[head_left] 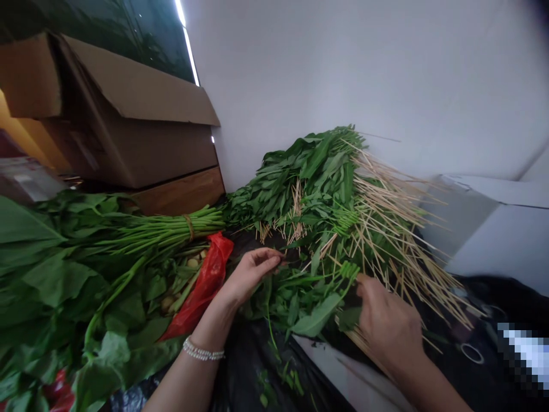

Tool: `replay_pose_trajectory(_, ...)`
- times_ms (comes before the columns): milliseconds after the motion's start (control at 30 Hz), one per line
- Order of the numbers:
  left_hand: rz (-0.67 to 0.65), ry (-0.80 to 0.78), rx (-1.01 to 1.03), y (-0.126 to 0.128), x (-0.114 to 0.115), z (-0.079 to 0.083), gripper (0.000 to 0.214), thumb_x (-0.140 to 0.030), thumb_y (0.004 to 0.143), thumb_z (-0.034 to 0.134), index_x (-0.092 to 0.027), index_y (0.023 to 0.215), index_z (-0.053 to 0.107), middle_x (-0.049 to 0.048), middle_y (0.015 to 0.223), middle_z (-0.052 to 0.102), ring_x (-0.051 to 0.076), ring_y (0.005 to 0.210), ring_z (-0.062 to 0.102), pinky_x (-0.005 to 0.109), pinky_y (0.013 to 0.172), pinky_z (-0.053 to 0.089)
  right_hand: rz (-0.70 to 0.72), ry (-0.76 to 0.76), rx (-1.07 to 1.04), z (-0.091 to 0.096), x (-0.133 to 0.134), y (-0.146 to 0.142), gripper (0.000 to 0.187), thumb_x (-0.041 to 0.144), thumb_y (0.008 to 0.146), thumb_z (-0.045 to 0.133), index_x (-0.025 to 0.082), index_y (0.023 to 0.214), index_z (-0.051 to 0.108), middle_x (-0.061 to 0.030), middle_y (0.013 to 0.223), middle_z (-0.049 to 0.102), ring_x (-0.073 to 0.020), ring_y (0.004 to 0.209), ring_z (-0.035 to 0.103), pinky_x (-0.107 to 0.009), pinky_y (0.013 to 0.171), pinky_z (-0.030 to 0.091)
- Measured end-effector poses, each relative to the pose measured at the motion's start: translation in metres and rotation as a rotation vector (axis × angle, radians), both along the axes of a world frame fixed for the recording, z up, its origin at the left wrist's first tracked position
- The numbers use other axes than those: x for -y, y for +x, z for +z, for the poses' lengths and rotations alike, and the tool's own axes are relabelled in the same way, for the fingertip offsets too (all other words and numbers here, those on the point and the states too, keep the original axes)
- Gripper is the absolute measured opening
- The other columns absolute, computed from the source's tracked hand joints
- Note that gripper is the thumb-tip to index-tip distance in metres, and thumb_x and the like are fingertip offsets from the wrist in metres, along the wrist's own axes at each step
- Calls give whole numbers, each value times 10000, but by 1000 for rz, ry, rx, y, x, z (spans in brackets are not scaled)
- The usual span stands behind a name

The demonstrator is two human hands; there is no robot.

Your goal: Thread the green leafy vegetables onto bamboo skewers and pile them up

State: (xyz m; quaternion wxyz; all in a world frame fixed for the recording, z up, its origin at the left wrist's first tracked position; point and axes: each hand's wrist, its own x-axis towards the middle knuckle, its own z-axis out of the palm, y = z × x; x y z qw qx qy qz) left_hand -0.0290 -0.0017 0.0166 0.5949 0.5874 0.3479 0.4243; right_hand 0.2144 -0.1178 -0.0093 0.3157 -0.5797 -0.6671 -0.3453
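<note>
My left hand (251,272), with a bead bracelet on the wrist, reaches into a heap of green leafy vegetable skewers (317,212); its fingers are bent together in a pinch at some leaves. My right hand (388,329) is closed over leaves and the ends of bamboo sticks (398,240) at the near side of the heap. The thin sticks fan out to the right. Loose leaves (309,312) lie between my two hands.
A tied bunch of long-stemmed greens (163,232) lies at the left over more big leaves (51,286). A red plastic bag (206,286) sits beside it. Cardboard boxes (128,126) stand at the back left. A white box (493,229) stands at the right.
</note>
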Motion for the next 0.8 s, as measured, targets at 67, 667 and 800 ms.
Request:
replay_pose_trajectory(67, -95, 92, -136, -9, -1, 5, 127, -253, 757, 676, -171, 839, 729, 28, 801, 709, 134, 711, 603, 213, 694, 438, -44, 22, -20, 2, -1, 6, 226, 103, 913, 359, 153, 961, 574, 5, 589, 581, -149, 490, 546, -269, 534, 327)
replay_pose_trajectory(667, -676, 582, -740, -16, 19, 23, 274, -36, 662, 639, -216, 843, 738, 3, 934, 630, 179, 924, 552, 250, 897, 373, 17, -14, -90, 1, -4, 7, 230, 139, 945, 342, 150, 978, 570, -8, 682, 659, -126, 552, 608, -240, 549, 358)
replay_pose_trajectory(800, -672, 618, -851, -18, 21, 19, 250, -109, 639, 726, -230, 857, 725, -8, 966, 616, 182, 961, 531, 280, 963, 329, 6, -13, -81, 0, -6, 6, 241, 133, 947, 336, 148, 981, 574, 1, 674, 661, -124, 531, 606, -245, 539, 353)
